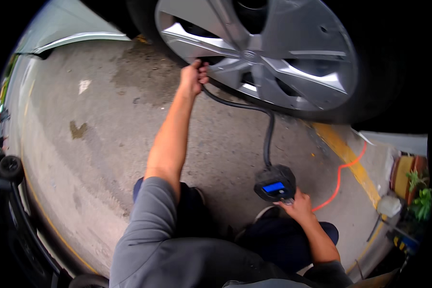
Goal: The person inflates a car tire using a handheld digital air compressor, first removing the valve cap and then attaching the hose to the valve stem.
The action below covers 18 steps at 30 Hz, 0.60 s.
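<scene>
A digital tyre inflator gauge [275, 183] with a lit blue display is held in my right hand [299, 205], above the ground between my knees and the wheel. From its top a black rubber hose [270, 135] curves up and left to my left hand [195, 76]. That hand is closed around the hose end at the lower left rim of a silver alloy wheel [249, 55]; the hose tip and the valve are hidden by the fingers. The black tyre [237, 96] surrounds the wheel.
An orange air line [339, 180] runs over the concrete from near my right hand, crossing a yellow painted line [340, 151]. Potted plants [422, 201] and a whitish container [388, 206] stand at the right. Another dark vehicle [25, 230] is at the far left.
</scene>
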Motion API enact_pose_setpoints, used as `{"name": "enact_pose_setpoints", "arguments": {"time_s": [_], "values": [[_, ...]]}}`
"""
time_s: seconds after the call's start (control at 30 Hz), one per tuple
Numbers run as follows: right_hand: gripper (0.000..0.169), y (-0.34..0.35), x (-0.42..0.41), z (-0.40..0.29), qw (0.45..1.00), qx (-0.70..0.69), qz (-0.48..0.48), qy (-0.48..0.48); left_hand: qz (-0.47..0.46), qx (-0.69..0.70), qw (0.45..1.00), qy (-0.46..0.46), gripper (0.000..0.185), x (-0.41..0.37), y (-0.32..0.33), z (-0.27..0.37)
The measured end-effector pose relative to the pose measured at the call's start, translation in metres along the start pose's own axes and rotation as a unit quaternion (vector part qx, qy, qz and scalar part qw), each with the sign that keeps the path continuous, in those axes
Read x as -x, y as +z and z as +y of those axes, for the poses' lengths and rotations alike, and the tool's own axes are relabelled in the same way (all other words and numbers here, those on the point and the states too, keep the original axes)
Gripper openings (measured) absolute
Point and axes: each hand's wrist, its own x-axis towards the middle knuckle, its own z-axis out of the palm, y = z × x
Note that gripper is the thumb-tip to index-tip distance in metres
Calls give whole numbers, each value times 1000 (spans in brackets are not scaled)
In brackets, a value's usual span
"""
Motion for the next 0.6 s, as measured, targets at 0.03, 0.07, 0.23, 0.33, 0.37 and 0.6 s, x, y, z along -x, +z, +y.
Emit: {"name": "enact_pose_setpoints", "arguments": {"time_s": [0.03,0.07,0.23,0.33,0.37,0.6], "values": [[60,-3,-2,-1,1000,-10,-4,2,12,1,1000,6,30,1,3,0],[59,-5,0,-3,1000,-8,3,4,-4,14,1000,-4,29,2,4,1],[60,-7,0,0,999,-6,11,35,-12,2,1000,-6,28,1,16,-2],[61,-3,-2,-2,999,-17,16,46,-22,2,1000,19,28,0,10,3],[61,-2,0,1,999,-16,14,50,-25,2,1000,13,28,0,8,0],[63,1,-3,4,997,-20,18,77,-34,3,999,11,28,-6,2,1]]}}
